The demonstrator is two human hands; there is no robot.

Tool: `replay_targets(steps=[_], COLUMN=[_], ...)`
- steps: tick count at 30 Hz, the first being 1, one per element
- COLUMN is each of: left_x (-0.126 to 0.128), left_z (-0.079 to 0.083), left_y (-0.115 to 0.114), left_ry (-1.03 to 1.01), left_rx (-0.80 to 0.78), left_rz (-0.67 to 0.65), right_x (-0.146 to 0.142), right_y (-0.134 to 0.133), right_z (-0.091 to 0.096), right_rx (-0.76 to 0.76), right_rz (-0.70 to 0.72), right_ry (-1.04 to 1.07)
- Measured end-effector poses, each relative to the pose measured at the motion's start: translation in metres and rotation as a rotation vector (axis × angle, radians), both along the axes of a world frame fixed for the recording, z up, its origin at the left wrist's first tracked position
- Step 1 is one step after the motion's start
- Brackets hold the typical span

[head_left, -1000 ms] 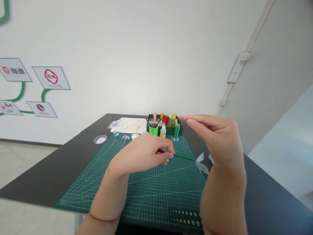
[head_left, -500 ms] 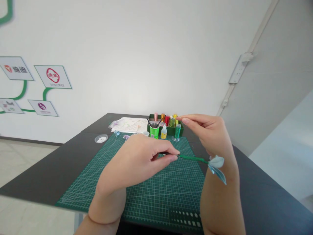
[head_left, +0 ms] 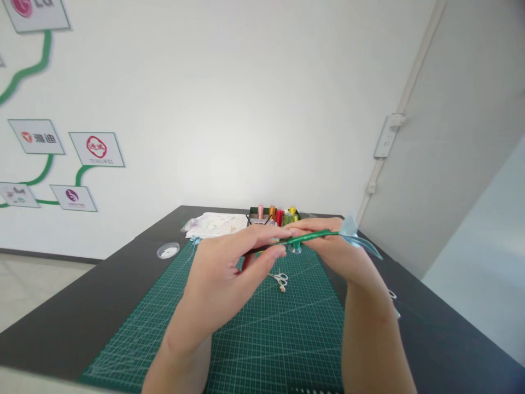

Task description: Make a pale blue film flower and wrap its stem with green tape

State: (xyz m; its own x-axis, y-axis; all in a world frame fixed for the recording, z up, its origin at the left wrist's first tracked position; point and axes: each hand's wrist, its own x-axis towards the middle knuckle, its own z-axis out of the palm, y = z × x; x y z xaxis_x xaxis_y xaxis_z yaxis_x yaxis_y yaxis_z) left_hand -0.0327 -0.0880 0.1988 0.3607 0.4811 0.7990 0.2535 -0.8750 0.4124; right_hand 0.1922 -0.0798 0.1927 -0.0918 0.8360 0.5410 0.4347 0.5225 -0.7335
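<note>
Both hands meet above the green cutting mat (head_left: pixel 262 339) and hold a green wrapped stem (head_left: pixel 311 236) that ends in a pale blue petal flower (head_left: pixel 356 234) at the right. My left hand (head_left: pixel 229 273) pinches the stem's left part between thumb and fingers. My right hand (head_left: pixel 332 249) grips the stem just behind the flower, fingers closed. The stem lies nearly level, raised off the mat. Small scissors (head_left: pixel 280 279) lie on the mat below the hands.
A dark table (head_left: pixel 65 323) carries the mat. At the back stand a box of coloured thread spools (head_left: pixel 279 214), white paper sheets (head_left: pixel 215 223) and a clear round dish (head_left: pixel 168 250). A white wall with green-lined signs rises behind; a grey door is at the right.
My right hand has come down from its raised pinch to grip the stem. The stem and flower have risen off the mat to near level. The camera has tilted upward.
</note>
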Motion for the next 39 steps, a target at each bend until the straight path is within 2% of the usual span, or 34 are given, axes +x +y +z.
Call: replay_targets(steps=[4, 7, 10, 11, 13, 15, 17, 20, 25, 26, 29, 33, 39], left_x=[0.003, 0.005, 0.006, 0.007, 0.008, 0.009, 0.01, 0.012, 0.019, 0.021, 0.026, 0.03, 0.03], left_z=[0.0, 0.002, 0.002, 0.001, 0.0, 0.0, -0.001, 0.0, -0.002, -0.003, -0.006, -0.008, -0.005], left_y=[0.006, 0.008, 0.01, 0.011, 0.014, 0.018, 0.022, 0.027, 0.027, 0.026, 0.023, 0.02, 0.021], left_ry=[-0.119, -0.191, -0.247, -0.263, -0.272, -0.278, -0.279, -0.273, -0.301, -0.315, -0.306, -0.315, -0.331], left_rx=[-0.028, -0.066, -0.106, -0.127, -0.174, -0.194, -0.204, -0.217, -0.213, -0.207, -0.2, -0.088, -0.038], left_rz=[-0.033, -0.092, -0.117, -0.125, -0.149, -0.148, -0.137, -0.145, -0.247, -0.277, -0.338, -0.219, -0.206], right_x=[0.001, 0.005, 0.008, 0.008, 0.007, 0.005, 0.0, -0.013, -0.043, -0.047, -0.057, -0.061, -0.058], right_y=[0.001, 0.004, 0.01, 0.013, 0.02, 0.025, 0.025, 0.012, -0.021, -0.025, -0.028, -0.023, -0.021], right_z=[-0.003, -0.004, -0.004, -0.004, -0.006, -0.007, -0.008, -0.006, 0.0, -0.001, -0.004, -0.006, -0.005], right_rx=[0.026, 0.017, -0.072, -0.094, -0.074, 0.022, 0.129, 0.176, 0.154, 0.147, 0.091, 0.157, 0.208], right_rz=[0.02, 0.18, 0.292, 0.264, 0.093, -0.119, -0.234, -0.175, 0.162, 0.189, 0.148, 0.037, -0.07], right_ry=[0.053, 0.165, 0.291, 0.32, 0.322, 0.256, 0.183, 0.176, 0.3, 0.317, 0.365, 0.479, 0.496])
